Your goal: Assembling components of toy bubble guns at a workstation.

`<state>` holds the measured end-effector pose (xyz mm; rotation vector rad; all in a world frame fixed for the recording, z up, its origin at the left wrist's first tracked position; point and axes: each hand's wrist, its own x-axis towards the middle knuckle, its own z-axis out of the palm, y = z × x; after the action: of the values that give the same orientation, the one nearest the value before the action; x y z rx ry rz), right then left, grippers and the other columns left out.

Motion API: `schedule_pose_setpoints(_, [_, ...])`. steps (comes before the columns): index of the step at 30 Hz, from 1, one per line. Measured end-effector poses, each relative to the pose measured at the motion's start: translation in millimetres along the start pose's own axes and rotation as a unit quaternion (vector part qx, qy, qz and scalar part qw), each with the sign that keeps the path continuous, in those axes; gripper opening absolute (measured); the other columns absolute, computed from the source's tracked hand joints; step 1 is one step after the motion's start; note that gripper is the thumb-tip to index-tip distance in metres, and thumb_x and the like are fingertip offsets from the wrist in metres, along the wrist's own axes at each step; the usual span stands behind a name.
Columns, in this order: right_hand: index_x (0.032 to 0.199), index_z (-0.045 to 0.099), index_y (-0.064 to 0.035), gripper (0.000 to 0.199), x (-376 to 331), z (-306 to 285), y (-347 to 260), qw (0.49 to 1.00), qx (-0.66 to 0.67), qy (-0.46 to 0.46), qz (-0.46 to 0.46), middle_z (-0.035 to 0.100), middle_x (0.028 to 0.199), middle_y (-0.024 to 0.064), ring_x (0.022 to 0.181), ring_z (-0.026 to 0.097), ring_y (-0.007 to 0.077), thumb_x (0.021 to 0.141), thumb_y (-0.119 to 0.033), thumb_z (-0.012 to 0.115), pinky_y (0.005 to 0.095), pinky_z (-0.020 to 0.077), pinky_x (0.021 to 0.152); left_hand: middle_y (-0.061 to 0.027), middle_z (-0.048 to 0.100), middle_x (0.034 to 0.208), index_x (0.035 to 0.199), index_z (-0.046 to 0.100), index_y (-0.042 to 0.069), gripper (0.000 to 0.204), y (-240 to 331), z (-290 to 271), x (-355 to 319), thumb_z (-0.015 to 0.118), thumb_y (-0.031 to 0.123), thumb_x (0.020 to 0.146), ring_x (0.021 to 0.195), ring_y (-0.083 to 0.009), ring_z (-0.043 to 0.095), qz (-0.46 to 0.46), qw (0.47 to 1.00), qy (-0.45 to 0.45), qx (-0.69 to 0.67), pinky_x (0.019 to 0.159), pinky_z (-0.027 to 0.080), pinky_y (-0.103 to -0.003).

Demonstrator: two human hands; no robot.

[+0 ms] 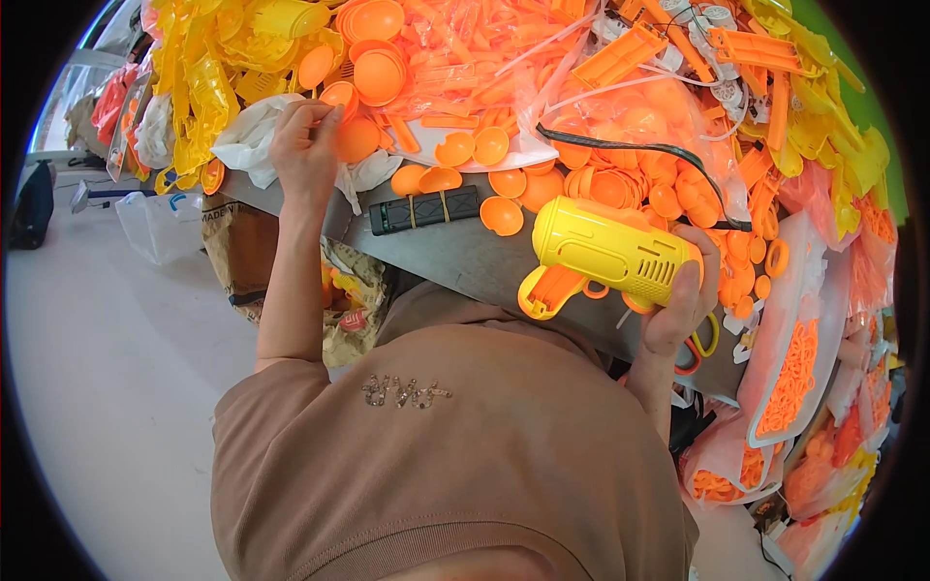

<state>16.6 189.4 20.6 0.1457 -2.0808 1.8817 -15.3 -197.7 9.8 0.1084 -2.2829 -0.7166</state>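
Observation:
My right hand [684,298] is wrapped round the rear end of a yellow plastic toy gun body [605,250]. It has vent slots, an orange inner part in its grip and an orange trigger. The gun is held just above the table's front edge. To the far left, my left hand [302,145] is raised over the table with its fingers closed in a pinch. It is right at a shallow orange plastic cup [340,97]; whatever lies between the fingertips is hidden. Beneath that hand lies a crumpled white plastic bag [254,145].
A black bar with rubber bands [424,210] lies at the table's front edge. Orange half-shells [502,215] and heaps of yellow parts [208,82] crowd the back. Scissors [710,334] are by my right wrist. A bag of orange rings [790,378] is at right, a brown sack [242,252] below left.

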Motion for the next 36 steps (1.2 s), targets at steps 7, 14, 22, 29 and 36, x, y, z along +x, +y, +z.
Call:
schedule_pose_setpoints(7, [0.111,0.047,0.0058,0.038,-0.5,-0.3,-2.0,1.0,-0.009,0.005,0.001,0.057,0.096,0.0135,0.078,0.058,0.0165,0.09,-0.025,0.041,0.0262,0.0472,0.07,-0.004,0.06,0.083,0.085,0.062,-0.003,0.007,21.1,-5.2,4.9,0.063,0.003,0.082,0.074,-0.0093,0.053,-0.133,0.948,0.074,-0.279,0.066,0.042,-0.022])
schedule_pose_setpoints(14, [0.109,0.047,0.0048,0.04,3.5,10.9,-13.5,0.991,0.107,0.08,0.025,0.056,0.095,0.0133,0.083,0.058,0.0174,0.092,-0.03,0.037,0.0276,0.047,0.073,-0.0037,0.055,0.09,0.095,0.053,0.001,0.013,121.0,13.5,-22.5,0.047,0.013,0.093,0.082,-0.0127,0.053,-0.345,0.596,-0.195,-0.698,0.076,0.044,-0.028])
schedule_pose_setpoints(22, [0.111,0.044,0.005,0.043,-19.5,12.1,-15.6,0.998,0.052,0.035,-0.031,0.054,0.094,0.0137,0.082,0.055,0.0172,0.09,-0.032,0.041,0.0273,0.0442,0.074,-0.0149,0.058,0.096,0.097,0.047,0.0,0.028,169.4,50.3,-60.3,0.031,0.022,0.099,0.085,-0.0188,0.057,-0.327,0.629,-0.248,-0.66,0.079,0.046,-0.029])
schedule_pose_setpoints(29, [0.112,0.038,0.007,0.05,-32.1,-0.8,-23.9,0.992,-0.045,-0.067,-0.094,0.05,0.098,0.0183,0.082,0.05,0.0192,0.09,-0.038,0.039,0.0298,0.0415,0.074,-0.0271,0.058,0.107,0.119,0.04,-0.004,0.034,162.7,27.3,-52.2,0.03,0.02,0.098,0.097,-0.0278,0.06,-0.315,0.557,-0.403,-0.654,0.086,0.047,-0.032])
schedule_pose_setpoints(36, [0.105,0.044,0.0059,0.049,-30.8,-19.4,-49.6,0.928,-0.122,-0.23,-0.267,0.054,0.092,0.0236,0.073,0.056,0.0329,0.076,-0.028,0.062,0.0385,0.0484,0.061,-0.0229,0.06,0.107,0.114,0.05,-0.008,0.048,173.4,16.0,-46.7,0.04,0.035,0.096,0.099,-0.0254,0.06,-0.502,0.357,-0.475,-0.629,0.088,0.048,-0.033])
